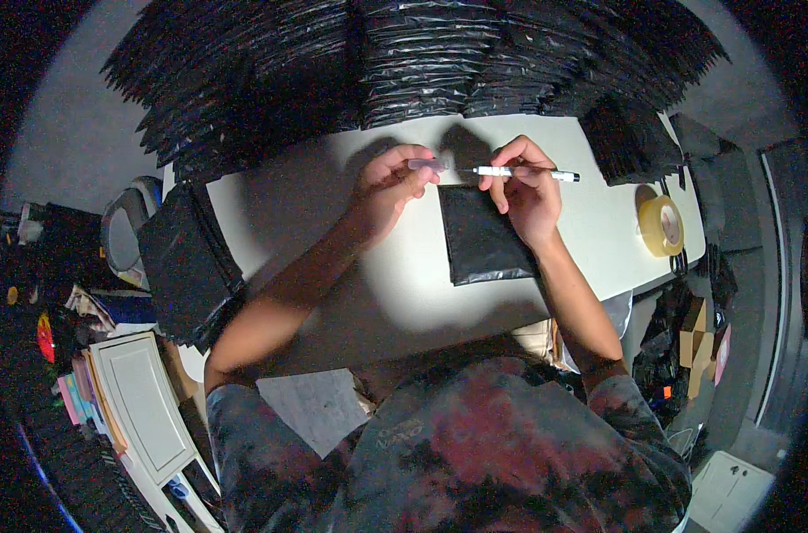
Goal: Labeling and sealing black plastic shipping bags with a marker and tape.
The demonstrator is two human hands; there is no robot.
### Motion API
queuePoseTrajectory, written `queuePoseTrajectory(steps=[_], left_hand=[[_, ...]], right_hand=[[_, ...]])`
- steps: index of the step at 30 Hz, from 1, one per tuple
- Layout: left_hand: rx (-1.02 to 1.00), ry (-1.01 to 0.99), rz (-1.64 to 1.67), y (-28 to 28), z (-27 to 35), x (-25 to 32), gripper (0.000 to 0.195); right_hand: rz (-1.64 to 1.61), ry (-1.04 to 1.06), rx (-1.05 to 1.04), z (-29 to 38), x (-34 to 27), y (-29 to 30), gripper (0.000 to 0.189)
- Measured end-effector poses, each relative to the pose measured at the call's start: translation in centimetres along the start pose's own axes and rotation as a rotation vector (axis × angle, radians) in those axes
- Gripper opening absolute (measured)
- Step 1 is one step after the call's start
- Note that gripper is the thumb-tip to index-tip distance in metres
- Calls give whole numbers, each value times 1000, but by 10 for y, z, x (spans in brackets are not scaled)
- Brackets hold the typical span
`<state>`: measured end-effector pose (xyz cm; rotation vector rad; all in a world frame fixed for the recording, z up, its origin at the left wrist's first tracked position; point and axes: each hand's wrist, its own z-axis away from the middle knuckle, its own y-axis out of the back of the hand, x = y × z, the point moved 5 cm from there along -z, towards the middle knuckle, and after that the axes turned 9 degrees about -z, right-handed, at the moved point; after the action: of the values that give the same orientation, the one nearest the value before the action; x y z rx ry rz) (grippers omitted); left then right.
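Observation:
Between the thumb and fingers of my left hand [387,200] is a small translucent cap [425,164]. My right hand [534,203] grips a slim white pen [494,171] with a dark rear end. Its thin tip points left toward the cap, and a small gap separates the two. Both hands are raised over the white table [410,293]. Partly beneath my right hand and wrist lies a flat black plastic packet [487,250], its right side hidden by my forearm.
Tall stacks of black plastic packets [417,66] line the table's back. More black packets lie at the left edge [184,260] and right rear [634,140]. A roll of clear yellowish tape [652,226] stands near the right edge. A white cabinet [144,400] is at lower left.

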<state>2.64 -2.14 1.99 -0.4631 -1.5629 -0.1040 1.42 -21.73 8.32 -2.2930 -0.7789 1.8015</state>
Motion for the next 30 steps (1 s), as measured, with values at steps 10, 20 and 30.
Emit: queuePoseTrajectory(steps=[10, 20, 30], left_hand=[[-108, -86, -195, -15, 7, 12, 31], [-13, -220, -704, -15, 12, 36, 54], [50, -421, -1056, -21, -3, 46, 16]], right_hand=[[317, -137, -34, 5, 6, -18, 31], [485, -129, -84, 9, 7, -8, 33], [670, 18, 200, 29, -57, 52, 41]])
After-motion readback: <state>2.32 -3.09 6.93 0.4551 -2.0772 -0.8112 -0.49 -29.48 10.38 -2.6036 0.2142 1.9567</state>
